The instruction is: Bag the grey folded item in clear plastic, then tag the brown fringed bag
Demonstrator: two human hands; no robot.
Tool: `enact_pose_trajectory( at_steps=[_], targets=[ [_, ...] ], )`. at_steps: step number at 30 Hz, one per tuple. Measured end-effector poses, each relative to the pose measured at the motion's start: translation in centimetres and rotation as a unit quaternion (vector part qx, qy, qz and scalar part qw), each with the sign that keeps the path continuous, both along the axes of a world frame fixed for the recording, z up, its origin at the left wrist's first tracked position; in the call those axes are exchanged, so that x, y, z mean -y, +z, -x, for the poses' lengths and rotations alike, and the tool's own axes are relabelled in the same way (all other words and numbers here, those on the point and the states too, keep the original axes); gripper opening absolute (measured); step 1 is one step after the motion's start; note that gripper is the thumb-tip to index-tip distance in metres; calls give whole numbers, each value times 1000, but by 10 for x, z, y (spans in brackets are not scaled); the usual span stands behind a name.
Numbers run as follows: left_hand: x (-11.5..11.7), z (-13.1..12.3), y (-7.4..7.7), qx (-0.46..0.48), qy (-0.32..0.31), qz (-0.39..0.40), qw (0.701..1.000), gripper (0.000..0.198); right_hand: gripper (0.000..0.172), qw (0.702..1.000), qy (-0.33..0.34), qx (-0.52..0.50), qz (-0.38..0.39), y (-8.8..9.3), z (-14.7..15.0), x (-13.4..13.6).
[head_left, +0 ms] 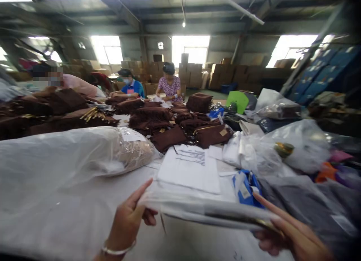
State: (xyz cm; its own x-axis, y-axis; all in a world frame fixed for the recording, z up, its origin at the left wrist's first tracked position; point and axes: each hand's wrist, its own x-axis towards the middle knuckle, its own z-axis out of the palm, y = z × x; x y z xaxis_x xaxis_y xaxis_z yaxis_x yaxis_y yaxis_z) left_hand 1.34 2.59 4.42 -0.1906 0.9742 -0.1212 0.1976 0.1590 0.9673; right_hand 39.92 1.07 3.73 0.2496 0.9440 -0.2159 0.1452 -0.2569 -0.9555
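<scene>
A long, flat clear plastic bag [208, 211] with something dark inside is stretched between my two hands, blurred by motion. My left hand [131, 212], with a bracelet at the wrist, grips the bag's left end, index finger pointing forward. The right end is in my right hand [293, 231], whose index finger reaches out along the top. What the bag contains cannot be made out. Just beyond it lies a stack of printed white plastic bags [188, 169]. Near my right fingertip sits a blue packet [246, 187].
Brown pouches [169, 135] are heaped across the table's far side. A large clear sack [70, 152] lies at left. Several grey bagged items [307, 204] and crumpled plastic [301, 144] crowd the right. Co-workers [169, 84] sit beyond the pouches, with cardboard boxes [194, 75] behind them.
</scene>
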Motion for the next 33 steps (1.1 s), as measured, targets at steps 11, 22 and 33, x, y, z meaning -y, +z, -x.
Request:
enact_pose_trajectory(
  at_steps=[11, 22, 33],
  targets=[
    [-78, -2, 69, -5, -51, -91, 995, 52, 66, 997, 39, -55, -31, 49, 5, -64],
    [67, 50, -136, -255, -221, 14, 941, 43, 56, 974, 119, 30, 191, -148, 13, 75],
    [55, 46, -144, -508, -498, -267, 650, 89, 66, 787, 510, 338, -76, -136, 3, 62]
  ],
)
